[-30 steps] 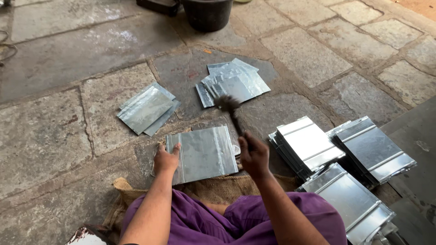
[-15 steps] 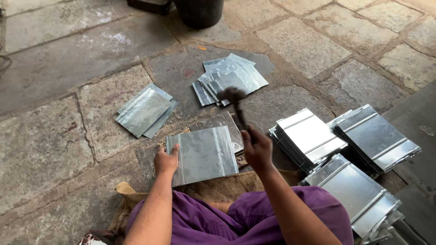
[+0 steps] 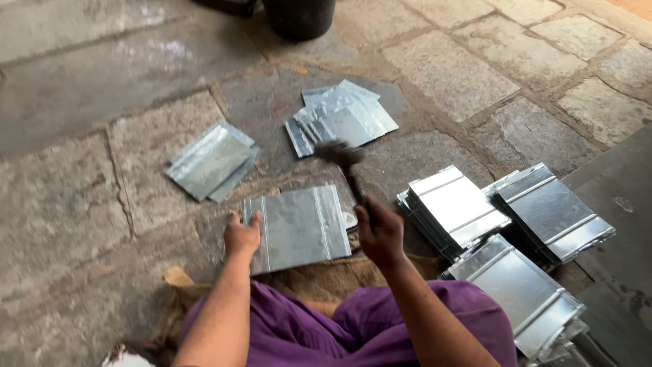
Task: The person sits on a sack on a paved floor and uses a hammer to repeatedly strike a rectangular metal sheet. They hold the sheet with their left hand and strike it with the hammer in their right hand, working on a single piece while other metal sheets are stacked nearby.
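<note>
The right hand (image 3: 380,231) is closed around the dark handle of a small hammer (image 3: 346,166), whose blurred head is lifted above the far edge of a flat, rectangular galvanised metal sheet with folded ridges (image 3: 297,228). The left hand (image 3: 242,236) presses down on the near left edge of that sheet, fingers spread flat rather than curled round it, pinning it to the grey stone-slab floor (image 3: 81,197) just in front of the person's purple-clothed lap (image 3: 326,326).

By the look of it, the step in hand is hammering the sheet's folds or seam flat: the hammer is raised mid-swing and the sheet is steadied for a blow. The next move calls for bringing the head down squarely on the ridge while the holding fingers stay well clear of the strike line.

Further out, stacks of finished ridged metal panels (image 3: 455,207) lie to the right, and two loose piles of flat cut sheets (image 3: 343,119) rest on the stones beyond. A black bucket (image 3: 299,17) stands at the far edge.
</note>
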